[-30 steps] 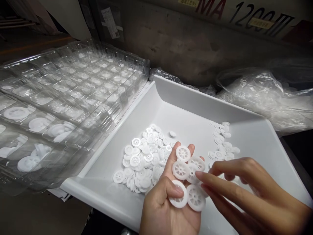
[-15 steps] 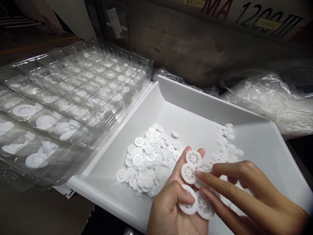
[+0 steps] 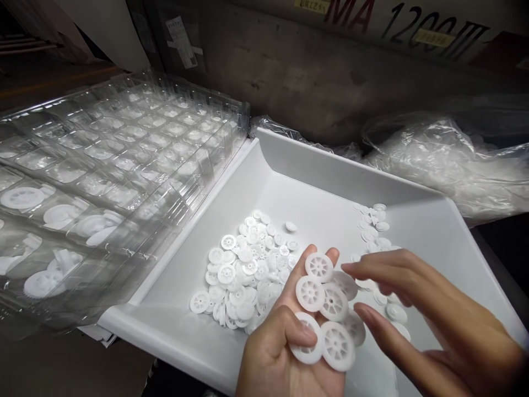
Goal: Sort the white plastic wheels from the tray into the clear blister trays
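Several white spoked plastic wheels (image 3: 338, 346) lie on the palm and fingers of my left hand (image 3: 275, 342), whose thumb presses on one of them. Just to the right hovers my right hand (image 3: 430, 314), thumb and fingers apart with nothing between them, its fingertips close to the wheels' edges. Both hands are over a light grey tray (image 3: 306, 193). Inside it, a heap of white wheels (image 3: 243, 275) is left of my hands. A smaller group of white wheels (image 3: 374, 220) lies on the right, partly hidden behind my right hand.
Clear plastic compartment trays (image 3: 144, 160) with white parts in their pockets stand on the left. A clear plastic bag (image 3: 450, 165) with whitish contents lies behind the tray's right side. Beyond is a machine panel (image 3: 281, 71) with lettering.
My right hand has drawn back to the right from the wheels and its fingers have spread. The wheels on my left hand now show more fully. The whole view has shifted slightly.
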`<act>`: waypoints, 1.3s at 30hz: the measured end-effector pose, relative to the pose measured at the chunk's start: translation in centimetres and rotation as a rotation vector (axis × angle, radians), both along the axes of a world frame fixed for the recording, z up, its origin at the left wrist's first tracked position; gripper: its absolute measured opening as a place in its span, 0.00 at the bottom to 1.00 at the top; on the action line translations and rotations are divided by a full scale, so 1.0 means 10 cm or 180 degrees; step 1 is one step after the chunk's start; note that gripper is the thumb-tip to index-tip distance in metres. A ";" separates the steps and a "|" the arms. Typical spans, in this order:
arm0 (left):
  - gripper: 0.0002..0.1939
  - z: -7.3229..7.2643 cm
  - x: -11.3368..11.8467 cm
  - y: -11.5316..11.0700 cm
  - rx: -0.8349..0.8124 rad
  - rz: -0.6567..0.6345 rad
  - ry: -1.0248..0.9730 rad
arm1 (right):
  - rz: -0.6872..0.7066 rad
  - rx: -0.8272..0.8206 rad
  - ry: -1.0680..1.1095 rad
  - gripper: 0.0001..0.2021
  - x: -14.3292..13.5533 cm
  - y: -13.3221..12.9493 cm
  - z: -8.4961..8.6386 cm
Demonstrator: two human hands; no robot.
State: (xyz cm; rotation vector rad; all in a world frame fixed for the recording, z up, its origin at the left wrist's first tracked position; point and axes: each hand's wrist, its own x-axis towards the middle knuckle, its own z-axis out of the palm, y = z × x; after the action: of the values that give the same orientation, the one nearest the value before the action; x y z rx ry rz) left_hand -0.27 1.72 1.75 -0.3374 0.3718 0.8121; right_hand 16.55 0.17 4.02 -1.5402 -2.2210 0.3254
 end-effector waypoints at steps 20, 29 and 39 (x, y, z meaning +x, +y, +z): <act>0.33 -0.15 -0.02 -0.05 0.0552 0.0052 -0.0217 | -0.0361 -0.0354 0.0444 0.13 0.01 0.03 -0.13; 0.43 -0.16 -0.02 -0.04 0.0587 -0.0164 0.0058 | -0.0170 -0.0556 0.0603 0.15 0.09 0.04 -0.16; 0.35 -0.12 0.02 -0.05 0.0553 0.0107 -0.0113 | -0.0262 -0.0940 0.0747 0.19 0.10 0.06 -0.13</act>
State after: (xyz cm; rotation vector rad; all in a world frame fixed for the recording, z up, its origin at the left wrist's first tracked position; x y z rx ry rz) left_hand -0.06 1.22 0.54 -0.1960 0.2607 0.8638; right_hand 17.58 0.74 2.73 -1.6382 -1.9879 0.7956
